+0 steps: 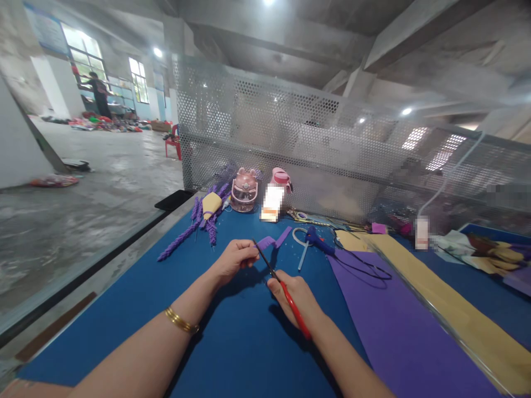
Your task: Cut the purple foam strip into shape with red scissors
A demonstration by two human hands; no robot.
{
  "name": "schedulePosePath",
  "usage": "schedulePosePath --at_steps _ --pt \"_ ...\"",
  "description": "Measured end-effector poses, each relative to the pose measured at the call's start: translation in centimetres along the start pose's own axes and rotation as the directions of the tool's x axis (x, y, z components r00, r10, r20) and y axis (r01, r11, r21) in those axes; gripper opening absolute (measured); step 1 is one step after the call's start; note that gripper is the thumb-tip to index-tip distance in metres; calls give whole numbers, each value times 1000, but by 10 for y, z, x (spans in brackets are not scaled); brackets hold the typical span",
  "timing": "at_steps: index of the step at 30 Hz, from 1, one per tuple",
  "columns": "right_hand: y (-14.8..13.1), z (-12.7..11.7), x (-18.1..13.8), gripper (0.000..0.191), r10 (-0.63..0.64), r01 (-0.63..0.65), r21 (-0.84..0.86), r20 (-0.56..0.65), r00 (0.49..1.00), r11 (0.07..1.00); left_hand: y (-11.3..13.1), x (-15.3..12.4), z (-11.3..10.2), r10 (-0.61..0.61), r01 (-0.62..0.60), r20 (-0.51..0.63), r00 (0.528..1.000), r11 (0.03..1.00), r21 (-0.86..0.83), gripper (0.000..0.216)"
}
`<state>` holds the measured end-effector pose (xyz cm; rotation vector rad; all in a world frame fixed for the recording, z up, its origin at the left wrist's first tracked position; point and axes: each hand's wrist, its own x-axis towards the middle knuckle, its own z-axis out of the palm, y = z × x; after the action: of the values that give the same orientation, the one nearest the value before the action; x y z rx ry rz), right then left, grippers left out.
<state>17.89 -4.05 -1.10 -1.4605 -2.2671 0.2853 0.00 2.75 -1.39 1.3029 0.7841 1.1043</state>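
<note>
In the head view my left hand [236, 261] is closed in a pinch at one end of a narrow purple strip [284, 237]. The strip runs off to the right, just above the blue tabletop, with a fold partway along. My right hand [296, 301] grips a pair of scissors [293, 310] by the red handles. Their dark blades point up and left, and the tips lie against the strip beside my left fingertips. Whether the blades are apart is too fine to make out. Right of the strip lies a blue glue gun [319, 241] with a pale glue stick [303, 256].
Purple braided flower stems with a yellow wrap [212, 205] lie back left. A pink clear bottle [244, 190] and a blurred phone [272, 203] stand near the perforated metal screen [286, 132]. Purple sheet [385, 315] and yellow sheet [431, 276] cover the right side.
</note>
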Motion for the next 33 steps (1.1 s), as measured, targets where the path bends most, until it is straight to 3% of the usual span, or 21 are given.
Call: schedulePosePath --at_steps 8,18,24,33 --pt "-2 -2 -1 51 23 -23 35 6 1000 999 -2 1 -2 1 0 26 1000 1000 -27 17" --pt "-2 -4 -1 58 -29 23 302 15 999 953 7 -5 2 -37 45 53 998 984 -175 19" --pt "-5 -4 -4 62 -6 -4 416 24 1000 909 6 -4 1 -32 42 62 998 983 -181 20" --pt "-4 -8 -2 60 -63 48 352 30 998 935 5 -3 0 -24 30 46 999 988 -154 18"
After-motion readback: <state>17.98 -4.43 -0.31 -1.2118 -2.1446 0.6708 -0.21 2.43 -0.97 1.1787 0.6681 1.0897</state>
